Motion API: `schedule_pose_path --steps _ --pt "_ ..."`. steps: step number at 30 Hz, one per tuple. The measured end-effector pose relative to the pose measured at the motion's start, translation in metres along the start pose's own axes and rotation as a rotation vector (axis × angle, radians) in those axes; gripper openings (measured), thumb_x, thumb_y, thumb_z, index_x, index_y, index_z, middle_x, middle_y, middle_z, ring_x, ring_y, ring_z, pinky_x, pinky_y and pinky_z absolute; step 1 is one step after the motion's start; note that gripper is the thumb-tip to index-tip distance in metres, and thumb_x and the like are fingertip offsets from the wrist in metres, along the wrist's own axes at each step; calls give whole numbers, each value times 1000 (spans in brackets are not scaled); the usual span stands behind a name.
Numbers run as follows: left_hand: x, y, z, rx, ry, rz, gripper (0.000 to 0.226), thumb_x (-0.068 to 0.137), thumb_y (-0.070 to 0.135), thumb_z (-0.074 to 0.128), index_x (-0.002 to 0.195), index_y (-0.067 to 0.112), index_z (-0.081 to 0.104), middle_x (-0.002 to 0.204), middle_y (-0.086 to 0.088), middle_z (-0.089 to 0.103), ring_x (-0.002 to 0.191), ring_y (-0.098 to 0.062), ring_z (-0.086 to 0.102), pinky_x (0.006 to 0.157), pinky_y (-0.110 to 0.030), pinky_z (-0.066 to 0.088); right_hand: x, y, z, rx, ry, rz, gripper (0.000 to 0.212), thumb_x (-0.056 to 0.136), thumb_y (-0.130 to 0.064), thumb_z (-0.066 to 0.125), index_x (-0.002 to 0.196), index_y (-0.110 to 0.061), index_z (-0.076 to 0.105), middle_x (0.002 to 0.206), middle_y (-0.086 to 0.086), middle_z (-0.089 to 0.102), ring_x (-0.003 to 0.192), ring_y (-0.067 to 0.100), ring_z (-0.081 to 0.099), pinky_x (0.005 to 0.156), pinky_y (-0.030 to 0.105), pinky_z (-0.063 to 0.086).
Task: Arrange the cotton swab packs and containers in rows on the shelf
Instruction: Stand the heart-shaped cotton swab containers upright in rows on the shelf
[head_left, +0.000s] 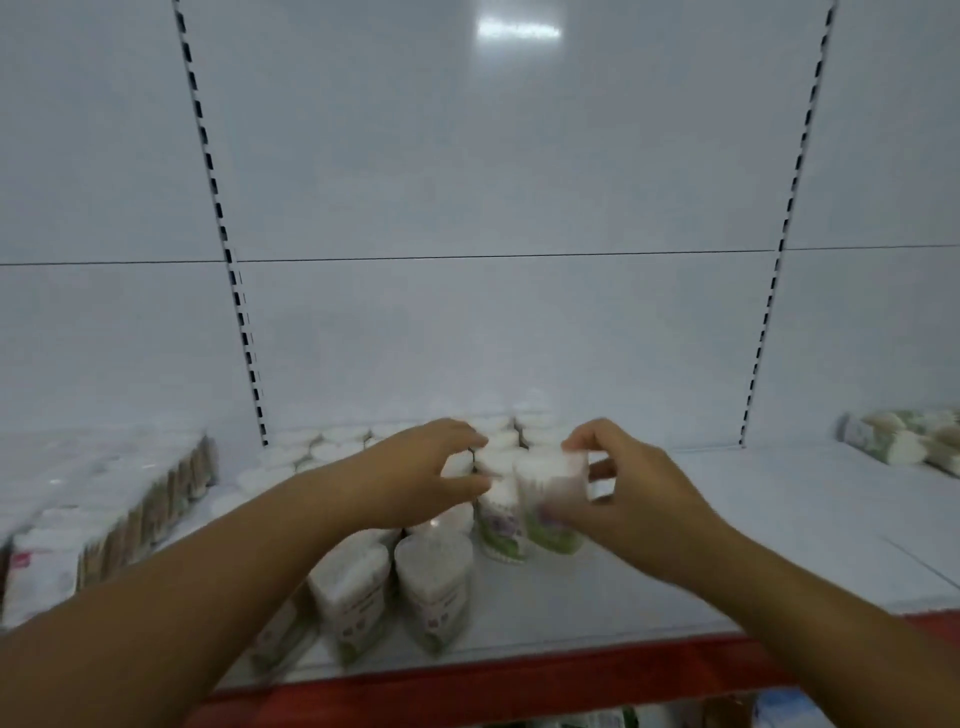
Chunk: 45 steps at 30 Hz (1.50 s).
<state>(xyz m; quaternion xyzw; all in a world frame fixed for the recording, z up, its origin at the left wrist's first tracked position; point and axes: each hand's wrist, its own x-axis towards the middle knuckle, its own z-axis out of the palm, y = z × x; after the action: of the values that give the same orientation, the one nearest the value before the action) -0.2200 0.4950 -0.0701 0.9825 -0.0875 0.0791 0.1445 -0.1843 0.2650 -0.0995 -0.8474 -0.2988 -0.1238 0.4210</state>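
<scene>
Clear cotton swab containers with floral labels stand in rows on the white shelf (727, 530). My right hand (639, 493) grips one container (553, 499) by its upper part, at the right end of the rows. My left hand (415, 475) curls its fingers and thumb around a neighbouring container (496, 499) just to the left. Two heart-shaped containers (434, 587) stand at the front, below my left wrist. More white-topped containers (332, 441) fill the back rows. The picture is blurred around both hands.
Flat packs of wooden-stick swabs (104, 519) lie stacked on the shelf's left side. Another bundle of packs (904, 436) lies at the far right. The shelf has a red front edge (519, 680) and a white back panel with slotted uprights (244, 332).
</scene>
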Motion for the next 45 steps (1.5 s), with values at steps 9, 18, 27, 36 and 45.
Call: schedule_pose_path --steps 9,18,27,36,45 --pt "20 -3 33 391 -98 145 40 102 26 35 139 34 48 138 6 49 126 -16 39 103 -35 35 -30 36 36 -185 -33 -166 40 73 -55 71 103 -31 60 114 -24 44 96 5 55 79 24 50" --pt "23 -5 31 213 -116 35 38 99 25 38 133 31 54 143 9 49 131 -14 42 107 -31 33 -27 35 44 -277 28 -232 29 81 -31 71 109 -24 70 109 -12 56 89 6 57 71 23 50" --pt "39 -5 25 207 -19 87 43 100 37 41 140 23 47 147 1 42 137 -17 31 111 -33 26 -31 37 16 -458 -12 -264 40 87 -26 62 127 -17 60 119 5 57 102 21 57 82 27 45" --pt "132 156 37 161 -43 211 61 100 53 29 152 22 23 162 -2 10 149 -19 0 120 -43 8 -21 102 -165 -1072 -200 351 68 94 -50 45 152 -26 18 159 7 12 145 26 16 115 43 24" --pt "202 341 113 120 -116 339 63 100 55 27 153 23 16 162 -2 9 149 -17 2 120 -40 8 -129 201 -328 -1061 -193 414 72 94 -44 49 153 -29 10 161 7 -4 148 23 -1 118 41 12"
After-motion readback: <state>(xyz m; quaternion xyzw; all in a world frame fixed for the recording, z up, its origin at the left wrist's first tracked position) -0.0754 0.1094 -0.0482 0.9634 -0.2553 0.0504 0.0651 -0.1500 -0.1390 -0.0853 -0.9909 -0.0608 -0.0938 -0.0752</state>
